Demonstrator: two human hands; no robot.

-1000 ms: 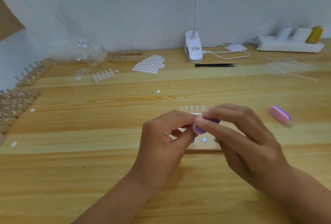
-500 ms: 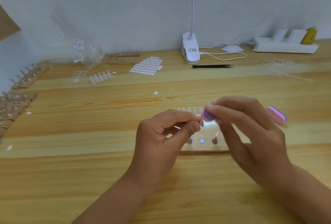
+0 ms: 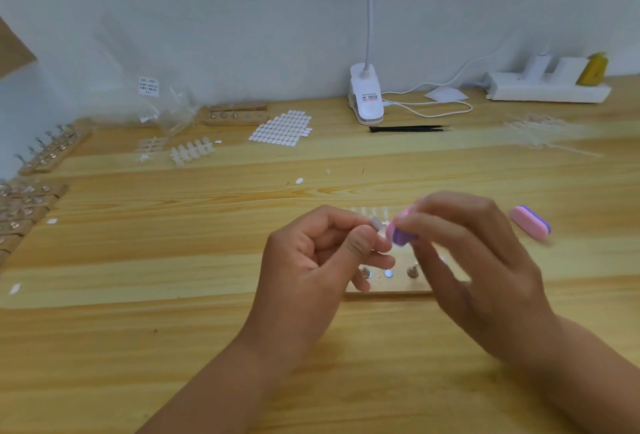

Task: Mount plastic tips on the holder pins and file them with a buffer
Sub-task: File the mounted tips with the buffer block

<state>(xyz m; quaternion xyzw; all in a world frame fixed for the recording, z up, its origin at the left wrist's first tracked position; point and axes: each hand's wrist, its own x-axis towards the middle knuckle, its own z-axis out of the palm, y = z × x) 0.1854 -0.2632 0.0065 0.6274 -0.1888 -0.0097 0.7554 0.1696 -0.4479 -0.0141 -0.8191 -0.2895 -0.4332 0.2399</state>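
Head view: the left hand [image 3: 311, 260] is pinching a small plastic tip [image 3: 375, 224] between thumb and curled forefinger, just above the wooden holder [image 3: 391, 289]. The right hand [image 3: 485, 260] is gripping a pink-and-purple buffer [image 3: 401, 235] in its fingertips, touching the tip. Judged step: filing is underway. The next move is calling for short, light strokes with the tip pinched firmly. Labels on the clip lamp [image 3: 367, 97] and plastic bag [image 3: 162, 101] are showing print too small to read.

A pale wooden table [image 3: 173, 347] with visible grain and a smooth, faint sheen carries a bare wooden holder block [image 3: 388, 289] set with shiny metal pins [image 3: 412, 272]. The pink-and-purple buffer [image 3: 401, 237] looks matt, the white plastic lamp clamp [image 3: 367, 102] glossy.
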